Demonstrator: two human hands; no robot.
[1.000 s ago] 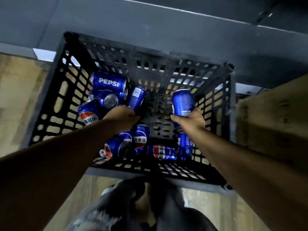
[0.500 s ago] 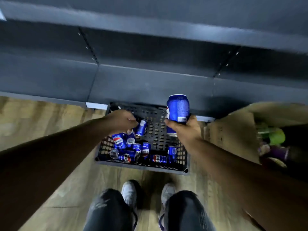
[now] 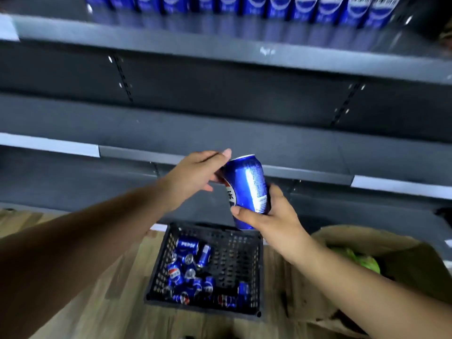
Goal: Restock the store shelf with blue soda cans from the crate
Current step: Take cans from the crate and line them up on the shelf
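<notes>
while my right hand (image 3: 271, 216) grips one blue can (image 3: 247, 189) upright above the black crate (image 3: 259, 270), my left hand (image 3: 195, 174) touches its upper left side, fingers loose; shelf row (image 3: 244, 6) far above.

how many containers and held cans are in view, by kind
black crate: 1
cardboard box: 1
blue can in hand: 1, gripped by the right hand, left hand touching it
total: 3
Loose cans in the crate and on the top shelf are too blurred to count.
</notes>
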